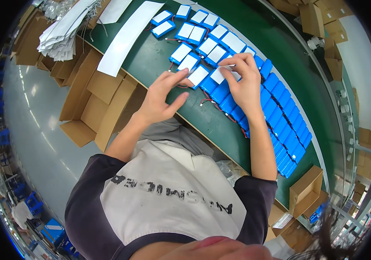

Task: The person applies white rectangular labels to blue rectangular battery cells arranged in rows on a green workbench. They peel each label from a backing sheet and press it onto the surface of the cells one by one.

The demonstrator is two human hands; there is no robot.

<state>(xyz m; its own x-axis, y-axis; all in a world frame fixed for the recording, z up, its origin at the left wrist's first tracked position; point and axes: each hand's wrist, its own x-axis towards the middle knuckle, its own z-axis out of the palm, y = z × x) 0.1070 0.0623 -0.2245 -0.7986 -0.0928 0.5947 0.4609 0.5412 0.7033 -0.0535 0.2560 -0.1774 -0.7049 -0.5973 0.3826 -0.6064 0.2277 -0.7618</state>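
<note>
Right hand (245,84) pinches a white label (217,77); left hand (160,97), loosely spread, touches a blue battery pack (199,75)

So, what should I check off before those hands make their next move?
1. Right hand at the white label: ok, it is right over it.
2. That label lying flat: cannot tell, the hand partly covers it.
3. Left hand beside a labelled pack: ok.
4. Every pack labelled: not ok, rows of bare blue packs lie to the right.
5. Long white sheet on the green table: ok.
</note>
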